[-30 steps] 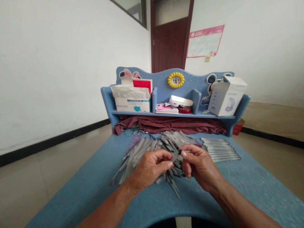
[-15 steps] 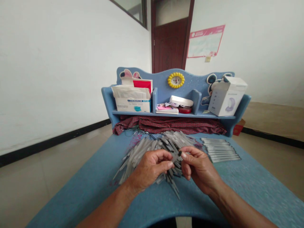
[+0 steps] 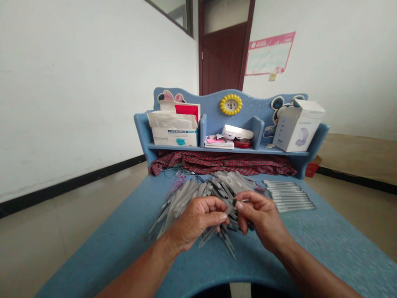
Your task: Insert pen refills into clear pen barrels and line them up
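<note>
My left hand (image 3: 201, 218) is closed in a pinch on a translucent pen part (image 3: 230, 207), over the front of a loose pile. Just to its right, my right hand (image 3: 259, 211) pinches a small black piece (image 3: 235, 202) between thumb and forefinger. The two pieces meet or nearly meet; I cannot tell whether they are joined. Beneath and behind both hands spreads the pile of slim frosted pen parts (image 3: 186, 194), with dark ones among them. Right of it, several slim pens (image 3: 290, 196) lie side by side in a neat row.
The blue table (image 3: 124, 244) carries a blue shelf (image 3: 186, 147) at its back. On this stand a mask box (image 3: 175, 136), papers with a red tin (image 3: 242, 143), and a white box (image 3: 299, 128). Red checked cloth (image 3: 223, 163) is bunched below the shelf.
My left hand has moved slightly right, toward my right hand, still pinching the translucent part. The right hand stays nearly in place. The whole view has shifted a little.
</note>
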Action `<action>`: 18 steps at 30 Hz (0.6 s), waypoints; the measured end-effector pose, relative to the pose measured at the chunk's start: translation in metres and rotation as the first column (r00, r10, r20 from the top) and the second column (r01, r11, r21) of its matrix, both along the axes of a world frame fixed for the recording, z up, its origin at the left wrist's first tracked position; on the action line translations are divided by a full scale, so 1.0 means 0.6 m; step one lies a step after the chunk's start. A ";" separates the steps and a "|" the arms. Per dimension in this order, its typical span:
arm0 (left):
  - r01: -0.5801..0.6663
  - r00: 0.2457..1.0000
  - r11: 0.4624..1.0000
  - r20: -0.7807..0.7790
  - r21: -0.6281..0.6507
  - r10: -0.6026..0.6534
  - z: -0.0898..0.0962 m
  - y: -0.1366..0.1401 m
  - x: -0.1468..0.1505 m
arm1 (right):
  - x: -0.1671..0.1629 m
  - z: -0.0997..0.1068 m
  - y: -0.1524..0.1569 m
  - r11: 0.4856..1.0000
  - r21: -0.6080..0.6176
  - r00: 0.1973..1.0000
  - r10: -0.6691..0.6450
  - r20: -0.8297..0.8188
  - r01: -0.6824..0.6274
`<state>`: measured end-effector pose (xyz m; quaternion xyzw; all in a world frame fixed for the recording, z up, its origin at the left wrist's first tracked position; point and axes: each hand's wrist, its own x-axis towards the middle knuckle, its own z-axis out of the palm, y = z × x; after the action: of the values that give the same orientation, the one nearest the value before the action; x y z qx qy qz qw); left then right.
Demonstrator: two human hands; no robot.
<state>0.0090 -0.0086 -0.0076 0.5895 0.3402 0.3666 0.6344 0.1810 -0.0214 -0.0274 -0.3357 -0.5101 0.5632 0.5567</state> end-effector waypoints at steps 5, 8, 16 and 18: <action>0.001 1.000 1.000 0.008 -0.028 -0.001 -0.003 -0.001 0.001 | 0.026 0.023 -0.004 0.984 0.179 0.920 -0.053 0.389 -0.019; 0.015 0.999 1.000 -0.047 -0.017 -0.016 -0.002 -0.001 0.000 | 0.044 0.038 -0.003 0.969 0.219 0.806 -0.036 0.591 -0.117; 0.023 0.988 0.999 -0.154 0.036 -0.017 -0.002 -0.001 -0.001 | 0.070 0.068 0.009 0.871 0.379 0.584 -0.138 0.800 -0.313; 0.027 0.986 0.999 -0.164 0.045 -0.019 -0.003 -0.001 -0.002 | 0.071 0.072 0.009 0.854 0.387 0.550 -0.148 0.822 -0.347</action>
<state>0.0081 -0.0090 -0.0093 0.6361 0.3756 0.3174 0.5946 0.2237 -0.0157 0.0155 -0.3702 -0.8586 0.2139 0.2827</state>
